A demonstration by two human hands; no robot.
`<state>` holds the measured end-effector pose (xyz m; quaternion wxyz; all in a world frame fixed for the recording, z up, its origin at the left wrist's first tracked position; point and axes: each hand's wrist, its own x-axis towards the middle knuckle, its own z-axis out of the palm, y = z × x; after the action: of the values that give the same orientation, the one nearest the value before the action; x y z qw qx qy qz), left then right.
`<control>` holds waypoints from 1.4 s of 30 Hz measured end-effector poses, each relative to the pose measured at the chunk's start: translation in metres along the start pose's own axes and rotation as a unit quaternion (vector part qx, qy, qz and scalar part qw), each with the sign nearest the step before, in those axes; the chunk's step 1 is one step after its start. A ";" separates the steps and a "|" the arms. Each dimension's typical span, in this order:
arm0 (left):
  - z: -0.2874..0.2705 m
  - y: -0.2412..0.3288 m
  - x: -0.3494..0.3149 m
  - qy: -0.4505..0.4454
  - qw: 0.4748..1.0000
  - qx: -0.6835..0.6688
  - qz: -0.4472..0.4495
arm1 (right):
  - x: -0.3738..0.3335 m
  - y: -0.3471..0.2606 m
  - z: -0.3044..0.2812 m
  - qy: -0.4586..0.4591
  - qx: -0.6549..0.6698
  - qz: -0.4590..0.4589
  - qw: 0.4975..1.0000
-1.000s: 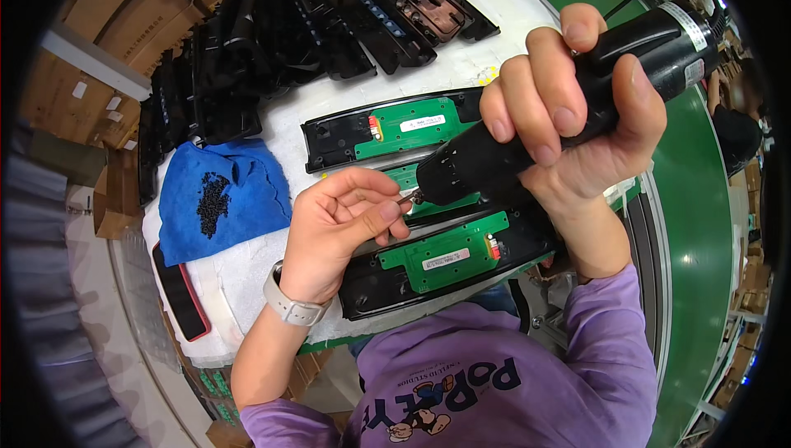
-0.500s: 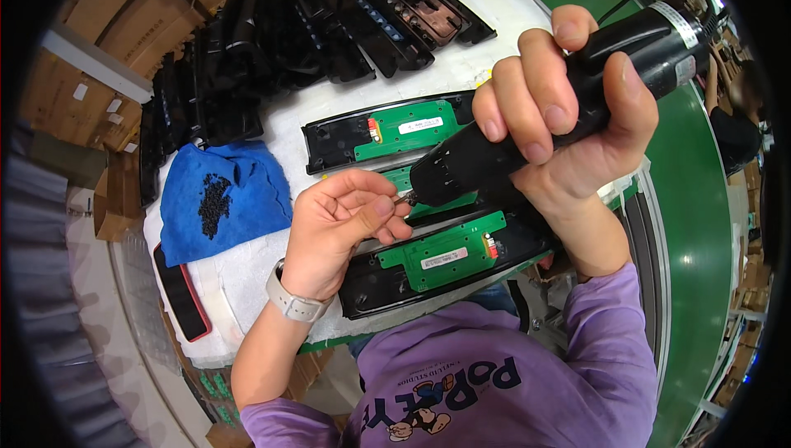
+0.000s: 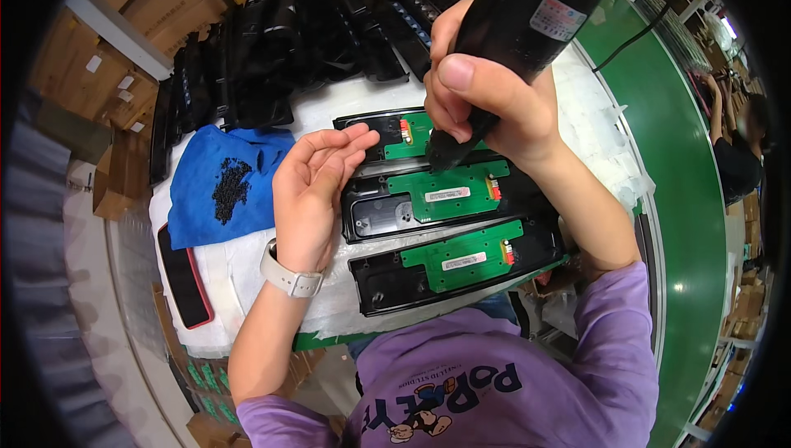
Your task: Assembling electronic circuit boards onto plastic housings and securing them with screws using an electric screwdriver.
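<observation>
My right hand (image 3: 507, 106) is wrapped round a black electric screwdriver (image 3: 515, 32), tilted with its nose down. The nose meets the upper edge of the middle green circuit board (image 3: 428, 182) in the picture; the bit's tip is hard to make out. That board lies in a black plastic panel (image 3: 371, 211). My left hand (image 3: 309, 180) is held palm up beside the panels, fingers loosely stretched; whether a small screw lies in it I cannot tell. Beyond is the far panel (image 3: 350, 124) with its own board, partly covered by my hands. The near panel (image 3: 379, 287) carries a similar board (image 3: 437, 273).
A blue cloth (image 3: 189, 193) with a heap of small black screws (image 3: 231, 191) lies left. Near it is a red-edged phone (image 3: 185, 283). Black plastic housings (image 3: 288, 36) crowd the table's far side. Cartons (image 3: 156, 16) stand behind. A cable (image 3: 638, 36) hangs at the right.
The screwdriver has swung from pointing left at my left fingers to pointing down onto the middle board. My left hand has parted from the bit and loosened its pinch.
</observation>
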<state>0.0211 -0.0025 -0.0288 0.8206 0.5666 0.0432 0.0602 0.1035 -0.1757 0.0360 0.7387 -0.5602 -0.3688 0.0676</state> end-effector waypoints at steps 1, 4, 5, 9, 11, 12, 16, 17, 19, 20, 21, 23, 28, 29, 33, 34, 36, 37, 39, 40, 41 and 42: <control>-0.001 0.000 0.000 0.003 1.000 -0.013 -0.017 | 0.001 0.001 0.001 -0.002 0.001 0.002 1.000; -0.005 -0.001 0.001 -0.001 0.999 0.015 -0.034 | 0.003 0.004 0.000 -0.003 0.010 0.002 1.000; -0.006 -0.001 0.001 -0.009 0.998 0.037 -0.057 | 0.003 0.005 -0.001 -0.008 0.012 0.007 1.000; -0.003 -0.007 0.005 -0.016 0.997 0.013 -0.068 | 0.008 0.008 0.001 -0.024 0.020 0.037 0.999; 0.001 -0.009 0.003 -0.015 0.997 0.026 -0.075 | 0.009 0.008 0.002 -0.002 0.061 0.056 0.997; 0.003 -0.009 0.002 -0.012 0.996 0.038 -0.080 | 0.008 0.007 0.004 -0.005 0.050 0.053 0.997; 0.004 -0.010 0.001 -0.014 0.996 0.050 -0.078 | 0.007 0.005 0.003 -0.025 0.041 0.043 0.998; 0.004 -0.011 0.000 -0.015 0.996 0.052 -0.077 | 0.006 0.003 0.003 -0.031 0.037 0.051 0.998; 0.004 -0.010 0.001 -0.004 0.994 0.032 -0.106 | 0.001 0.010 0.003 -0.035 -0.008 0.007 0.999; 0.000 -0.010 0.001 -0.006 0.994 0.034 -0.105 | -0.001 0.013 0.004 -0.039 -0.053 -0.034 0.997; -0.007 -0.009 0.000 -0.040 0.994 0.002 -0.102 | -0.004 0.008 0.004 -0.044 -0.042 -0.022 0.998; -0.011 -0.006 0.001 -0.076 0.992 -0.030 -0.098 | -0.006 0.005 0.000 -0.047 0.001 -0.026 0.999; 0.009 0.004 -0.006 -0.082 0.996 -0.021 -0.032 | -0.007 -0.017 -0.019 -0.066 0.202 -0.081 0.974; 0.015 0.005 -0.009 -0.039 0.999 0.036 -0.002 | -0.007 -0.018 -0.023 -0.073 0.230 -0.106 0.965; 0.016 0.007 -0.013 -0.099 0.991 0.055 -0.071 | -0.012 -0.024 -0.025 -0.052 0.283 -0.145 0.947; 0.015 0.010 -0.012 -0.115 0.987 0.050 -0.098 | -0.013 -0.023 -0.025 -0.051 0.283 -0.144 0.947; 0.013 0.009 -0.013 -0.121 0.986 0.058 -0.102 | -0.014 -0.022 -0.024 -0.040 0.284 -0.142 0.947; 0.013 0.009 -0.013 -0.126 0.984 0.067 -0.104 | -0.017 -0.025 -0.022 -0.039 0.284 -0.142 0.948; 0.013 0.004 -0.013 -0.122 0.986 0.077 -0.082 | -0.025 -0.034 -0.016 0.010 0.222 -0.096 0.970; 0.012 0.002 -0.013 -0.118 0.988 0.087 -0.058 | -0.027 -0.036 -0.013 0.010 0.223 -0.096 0.970; 0.013 0.002 -0.014 -0.117 0.988 0.087 -0.058 | -0.029 -0.037 -0.010 0.035 0.206 -0.088 0.974; 0.013 0.002 -0.014 -0.117 0.987 0.094 -0.059 | -0.030 -0.037 -0.008 0.059 0.189 -0.081 0.977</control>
<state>0.0092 -0.0157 -0.0225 0.7650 0.6412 -0.0140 -0.0590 0.0756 -0.2104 0.0536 0.8547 -0.3820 -0.3490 0.0423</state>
